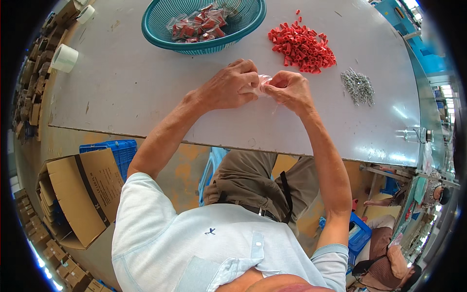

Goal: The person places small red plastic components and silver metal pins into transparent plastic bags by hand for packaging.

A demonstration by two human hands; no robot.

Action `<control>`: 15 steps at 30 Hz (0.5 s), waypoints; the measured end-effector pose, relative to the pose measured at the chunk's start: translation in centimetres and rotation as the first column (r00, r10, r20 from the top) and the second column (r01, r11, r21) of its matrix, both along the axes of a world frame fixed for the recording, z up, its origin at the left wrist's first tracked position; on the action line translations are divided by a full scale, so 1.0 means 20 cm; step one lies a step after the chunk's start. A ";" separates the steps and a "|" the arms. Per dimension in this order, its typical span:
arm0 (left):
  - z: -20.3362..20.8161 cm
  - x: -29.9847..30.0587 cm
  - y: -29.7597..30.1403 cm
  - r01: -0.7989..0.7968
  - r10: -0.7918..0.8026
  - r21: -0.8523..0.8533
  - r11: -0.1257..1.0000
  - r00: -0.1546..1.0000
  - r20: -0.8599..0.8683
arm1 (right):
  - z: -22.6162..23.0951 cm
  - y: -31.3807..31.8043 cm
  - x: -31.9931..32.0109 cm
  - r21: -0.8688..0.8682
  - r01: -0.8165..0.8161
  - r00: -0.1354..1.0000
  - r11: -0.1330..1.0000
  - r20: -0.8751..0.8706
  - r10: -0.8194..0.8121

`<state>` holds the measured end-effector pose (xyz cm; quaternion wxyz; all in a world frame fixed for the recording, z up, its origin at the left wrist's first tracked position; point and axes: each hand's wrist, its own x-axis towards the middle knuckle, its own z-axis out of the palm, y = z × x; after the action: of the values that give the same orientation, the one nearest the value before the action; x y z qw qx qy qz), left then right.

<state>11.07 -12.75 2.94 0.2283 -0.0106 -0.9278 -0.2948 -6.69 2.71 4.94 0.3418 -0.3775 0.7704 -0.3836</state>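
Observation:
Both hands meet over the table, working on a small clear plastic bag (pixel 263 80). My left hand (pixel 232 83) is closed on one side of the bag, fingers curled. My right hand (pixel 291 90) pinches the other side near its opening; whether a red part is inside is hard to make out. Just beyond my right hand lies a heap of small red plastic caps (pixel 302 47). Farther right is a pile of thin silver metal pins or screws (pixel 357 87). A teal plastic basket (pixel 206 47) past my left hand holds several clear bags with red pieces (pixel 202 25).
The white table (pixel 146 97) ends at a near edge by my legs. Tape rolls (pixel 64 58) stand at its left. A glass bottle (pixel 417 135) lies at the right edge. A cardboard box (pixel 87 194) and a blue crate (pixel 118 152) stand below left. Other people sit at lower right.

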 end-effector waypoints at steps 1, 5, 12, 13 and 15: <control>0.00 0.00 0.00 0.005 -0.005 -0.001 1.000 1.000 -0.006 | -0.02 -0.01 0.01 -0.028 -0.028 0.992 0.999 -0.121 0.025; 0.00 0.00 0.00 -0.003 0.002 -0.032 0.999 1.000 -0.012 | 0.01 -0.02 0.04 0.003 -0.045 0.986 0.999 -0.163 0.045; 0.00 -0.02 0.00 -0.017 0.016 -0.074 0.997 1.000 -0.014 | -0.02 0.06 0.01 -0.108 0.110 0.991 0.988 0.088 -0.101; 0.00 -0.02 0.00 -0.026 0.025 -0.075 0.997 1.000 -0.012 | -0.02 0.07 0.01 -0.139 0.142 0.984 0.980 0.130 -0.124; 0.02 -0.02 0.00 -0.031 0.029 -0.077 0.997 0.999 -0.022 | -0.03 0.09 0.00 -0.172 0.177 0.976 0.969 0.161 -0.149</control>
<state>10.71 -12.80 3.31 0.2416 -0.0085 -0.9362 -0.2551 -6.65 4.52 4.30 0.3283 -0.3136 0.7325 -0.5072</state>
